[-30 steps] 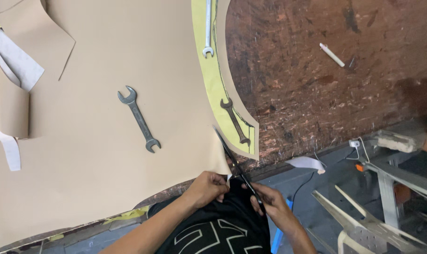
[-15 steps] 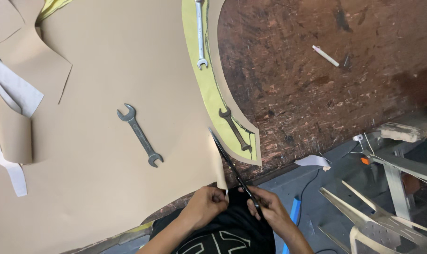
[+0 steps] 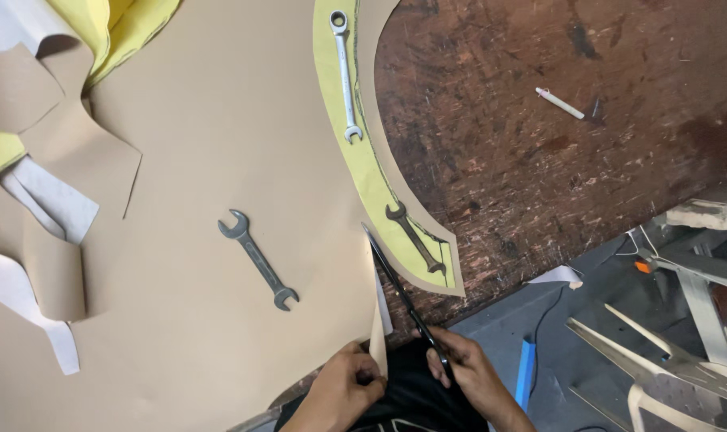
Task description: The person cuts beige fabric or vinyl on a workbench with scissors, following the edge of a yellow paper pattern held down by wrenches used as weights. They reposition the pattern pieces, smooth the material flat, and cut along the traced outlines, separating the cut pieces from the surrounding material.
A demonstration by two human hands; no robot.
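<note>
Item: tan sheet (image 3: 179, 160) on worn wooden table (image 3: 539, 176), cut in progress. My right hand (image 3: 467, 372) closed on scissors (image 3: 403, 292), blades in the slit beside yellow pattern strip (image 3: 363, 152). My left hand (image 3: 347, 384) pinches sheet edge. Next, I'd judge: keep sheet taut, follow the curve. Wrench (image 3: 258, 259) as weight.

- You have a dark brown wooden workbench (image 3: 539, 176) before you, its top scratched and worn
- A large tan sheet (image 3: 219, 144) covers its left part, with an open-ended wrench (image 3: 258, 259) lying on it
- A curved yellow pattern strip (image 3: 363, 152) lies along the sheet's right edge, weighted by a silver combination wrench (image 3: 344, 74) and a darker wrench (image 3: 414, 238)
- A white chalk stick (image 3: 561, 104) lies alone on the bare wood at the right
</note>
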